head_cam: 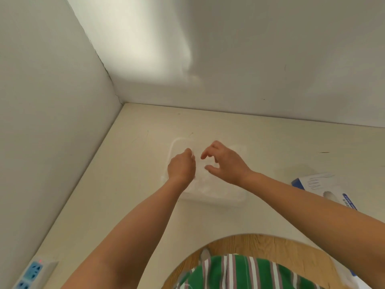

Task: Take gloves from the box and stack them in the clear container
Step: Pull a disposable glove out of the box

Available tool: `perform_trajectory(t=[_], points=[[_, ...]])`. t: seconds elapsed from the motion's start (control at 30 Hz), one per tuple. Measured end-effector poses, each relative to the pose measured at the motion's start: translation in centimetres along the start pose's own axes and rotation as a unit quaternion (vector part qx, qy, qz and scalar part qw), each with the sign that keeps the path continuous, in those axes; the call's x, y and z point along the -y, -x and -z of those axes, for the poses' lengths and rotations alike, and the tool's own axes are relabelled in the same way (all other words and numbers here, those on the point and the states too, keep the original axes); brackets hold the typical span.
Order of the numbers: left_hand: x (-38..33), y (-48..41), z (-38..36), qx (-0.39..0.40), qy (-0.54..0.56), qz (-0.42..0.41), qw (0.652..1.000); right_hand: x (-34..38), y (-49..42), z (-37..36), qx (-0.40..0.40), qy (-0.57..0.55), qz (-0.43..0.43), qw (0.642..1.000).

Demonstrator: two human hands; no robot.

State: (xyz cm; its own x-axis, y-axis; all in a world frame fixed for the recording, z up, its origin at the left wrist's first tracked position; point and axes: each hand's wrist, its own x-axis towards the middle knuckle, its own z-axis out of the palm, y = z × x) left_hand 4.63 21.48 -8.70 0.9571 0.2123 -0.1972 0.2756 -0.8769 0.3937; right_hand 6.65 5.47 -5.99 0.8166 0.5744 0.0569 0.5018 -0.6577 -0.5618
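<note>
Hands (two) over one clear container.

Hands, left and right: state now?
Left hand: fingers curled over the clear container; grip cannot be told.
Right hand: open, nothing visibly held.

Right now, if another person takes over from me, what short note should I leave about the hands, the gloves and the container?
Left hand: above the clear container, fingers curled; whether its grip holds a glove is unclear.
Right hand: also above it, thumb and fingers apart, nothing clearly held.
Glove box: on the table, right of the container.
Done: something pale lies in the container; count unclear.
To do: more gloves from box to container.
</note>
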Motion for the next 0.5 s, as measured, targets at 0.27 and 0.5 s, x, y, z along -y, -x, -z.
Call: perform_trajectory(t=[0.27,0.5], points=[[-0.1,-0.2,-0.2,0.064,-0.089,0.012,0.994,-2.2,-0.4,-4.8,0.278,0.129,-0.164,0.938],[-2.1,0.2,0.5,0.015,-0.076,-0.142,0.987,-2.1,-0.6,-6.1,0.289,0.172,-0.169,0.926]])
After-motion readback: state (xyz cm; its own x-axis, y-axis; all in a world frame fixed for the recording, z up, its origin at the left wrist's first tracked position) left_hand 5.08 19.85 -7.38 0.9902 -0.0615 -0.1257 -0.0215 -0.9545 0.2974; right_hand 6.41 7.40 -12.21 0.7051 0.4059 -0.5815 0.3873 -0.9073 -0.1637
